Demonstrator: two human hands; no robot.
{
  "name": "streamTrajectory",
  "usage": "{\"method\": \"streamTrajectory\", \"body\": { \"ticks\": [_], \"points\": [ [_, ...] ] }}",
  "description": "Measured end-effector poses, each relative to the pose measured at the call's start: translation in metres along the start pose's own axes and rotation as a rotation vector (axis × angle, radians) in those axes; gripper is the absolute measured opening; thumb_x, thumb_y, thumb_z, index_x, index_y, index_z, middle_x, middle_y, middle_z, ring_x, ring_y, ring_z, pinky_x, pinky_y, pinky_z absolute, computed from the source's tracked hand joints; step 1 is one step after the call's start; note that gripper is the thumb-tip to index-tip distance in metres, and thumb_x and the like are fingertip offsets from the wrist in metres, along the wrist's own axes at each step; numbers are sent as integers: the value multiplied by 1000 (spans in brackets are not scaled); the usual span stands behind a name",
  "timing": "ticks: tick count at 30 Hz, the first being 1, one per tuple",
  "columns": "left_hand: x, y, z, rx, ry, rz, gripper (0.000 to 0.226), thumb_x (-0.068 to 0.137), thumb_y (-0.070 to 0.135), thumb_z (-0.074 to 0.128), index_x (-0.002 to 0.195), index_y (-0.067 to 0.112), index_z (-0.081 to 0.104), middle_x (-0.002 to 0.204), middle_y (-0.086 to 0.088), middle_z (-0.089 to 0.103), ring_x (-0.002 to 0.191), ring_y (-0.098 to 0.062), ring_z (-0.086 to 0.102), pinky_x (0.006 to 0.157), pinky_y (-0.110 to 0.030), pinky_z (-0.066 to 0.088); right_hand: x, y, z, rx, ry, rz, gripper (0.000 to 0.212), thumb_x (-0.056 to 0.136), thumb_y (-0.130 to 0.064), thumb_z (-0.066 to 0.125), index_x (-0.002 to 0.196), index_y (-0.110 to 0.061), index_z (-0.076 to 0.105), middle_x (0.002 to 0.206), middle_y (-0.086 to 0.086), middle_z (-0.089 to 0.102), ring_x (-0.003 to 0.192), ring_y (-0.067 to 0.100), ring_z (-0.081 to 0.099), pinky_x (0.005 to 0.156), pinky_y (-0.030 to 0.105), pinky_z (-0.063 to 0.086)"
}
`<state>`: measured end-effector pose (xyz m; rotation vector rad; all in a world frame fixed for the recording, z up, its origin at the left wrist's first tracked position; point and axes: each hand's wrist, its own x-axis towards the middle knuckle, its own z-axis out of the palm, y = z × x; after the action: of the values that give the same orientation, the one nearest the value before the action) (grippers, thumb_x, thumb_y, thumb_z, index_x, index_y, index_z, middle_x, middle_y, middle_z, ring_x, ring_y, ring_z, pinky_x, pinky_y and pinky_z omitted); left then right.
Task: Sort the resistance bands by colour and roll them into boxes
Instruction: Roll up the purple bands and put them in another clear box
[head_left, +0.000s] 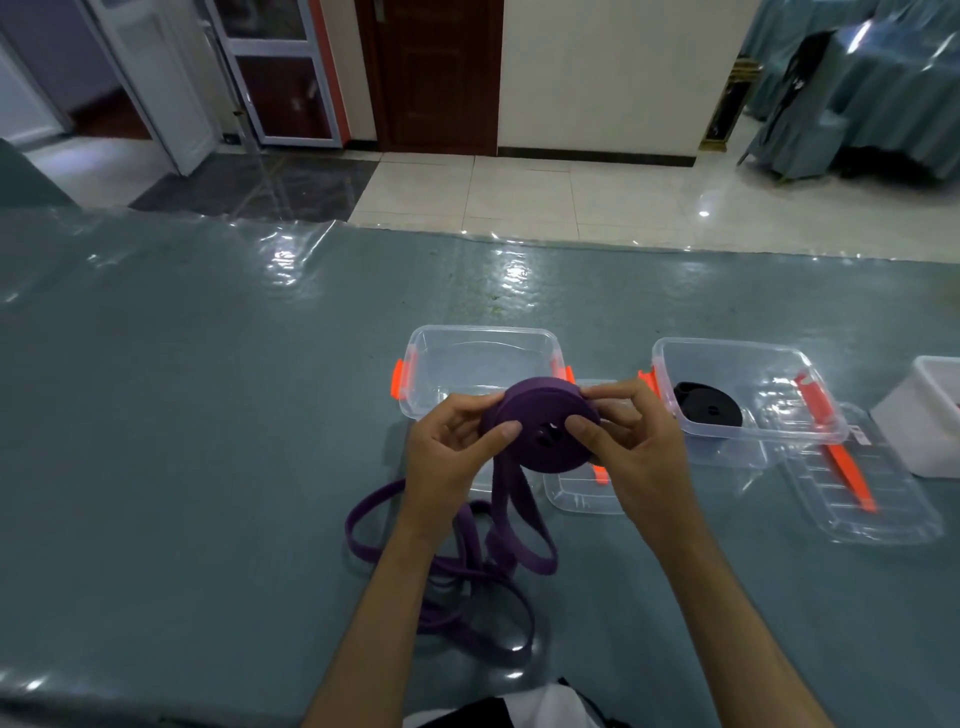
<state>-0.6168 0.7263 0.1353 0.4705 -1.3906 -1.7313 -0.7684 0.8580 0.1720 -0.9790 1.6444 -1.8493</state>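
At the bottom centre of the frame we are seeing a bit of black-and-white clothing (524, 709), and just above it the loose tail of the purple band (470, 571) is lying in tangled loops on the teal table cover (182, 441). Our two forearms are reaching up from the lower edge toward the middle of the frame, where we are holding the purple roll (543, 428) in the air — the left hand (449, 457) is gripping its left side, thumb pressing on the flat face, and the right hand (636, 452) is pinching its right side, thumb on the face and fingers curled round the rim. Strands are hanging from the roll down to the loops. Just behind the roll a clear box (483, 364) with orange clips is standing open, and a clear lid (582, 493) is lying below the right hand. Right of centre a second clear box (748, 389) is holding a black roll (709, 408) — its lid (872, 493) is lying beside it toward the lower right. At the right edge a white box (930, 415) is partly cut off. Farther up, the pale tiled floor (571, 197) is running to a dark wooden door (441, 73).
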Motion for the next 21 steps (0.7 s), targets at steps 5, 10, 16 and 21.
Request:
{"method": "streamTrajectory", "body": {
  "ticks": [5,10,16,21],
  "points": [
    [-4,-1,-2,27,23,-8,35,82,19,91,114,15,77,111,-12,80,107,-30,78,91,-29,62,-2,-1,-6,-69,-114,30,40,88,-19,78,127,-15,69,111,10,77,105,30,76,90,51,63],
    [-3,2,14,18,21,22,28,87,11,85,114,10,77,115,-10,79,110,-27,76,94,-28,60,-3,-8,-3,-60,23,17,32,88,-17,76,118,-8,67,107,14,77,96,29,77,79,52,65],
    [5,12,7,107,-60,12,27,90,7,82,116,13,78,114,-6,80,108,-25,77,91,-27,62,-6,-7,-8,-36,-52,76,38,79,-20,83,109,-10,61,107,11,76,97,31,77,77,42,66],
    [0,9,13,145,-68,4,26,89,15,85,111,28,80,113,-3,80,108,-25,77,93,-28,61,-3,-9,-10,-72,8,38,39,71,-22,88,102,-21,64,95,7,77,86,29,79,72,36,65]
  ]
}}
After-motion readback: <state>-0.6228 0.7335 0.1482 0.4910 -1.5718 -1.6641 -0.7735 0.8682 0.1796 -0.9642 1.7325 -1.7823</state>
